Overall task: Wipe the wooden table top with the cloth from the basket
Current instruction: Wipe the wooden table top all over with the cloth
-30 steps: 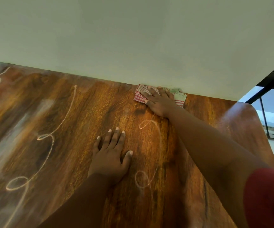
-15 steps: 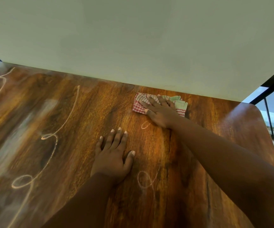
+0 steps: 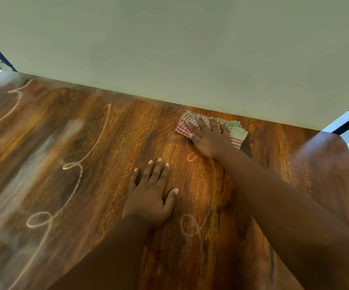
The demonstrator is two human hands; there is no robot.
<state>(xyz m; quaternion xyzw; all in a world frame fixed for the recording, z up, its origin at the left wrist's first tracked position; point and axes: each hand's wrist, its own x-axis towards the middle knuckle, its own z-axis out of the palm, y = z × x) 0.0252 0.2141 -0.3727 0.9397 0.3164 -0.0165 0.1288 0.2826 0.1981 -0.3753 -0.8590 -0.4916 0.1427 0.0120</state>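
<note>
The right hand (image 3: 208,141) pressed flat on the checked cloth (image 3: 182,127) at the desk's (image 3: 106,143) far edge by the wall, its grip spread, not clenched; the left hand (image 3: 150,197) lay flat, empty, probably as a brace; chalk loops (image 3: 38,219) remained unwiped.

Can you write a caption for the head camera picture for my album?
Right hand presses a checked cloth on the chalk-marked wooden table; left hand lies flat.

Right hand (image 3: 208,140) presses checked cloth (image 3: 183,127) on wooden table (image 3: 106,164); left hand (image 3: 150,197) lies flat
</note>
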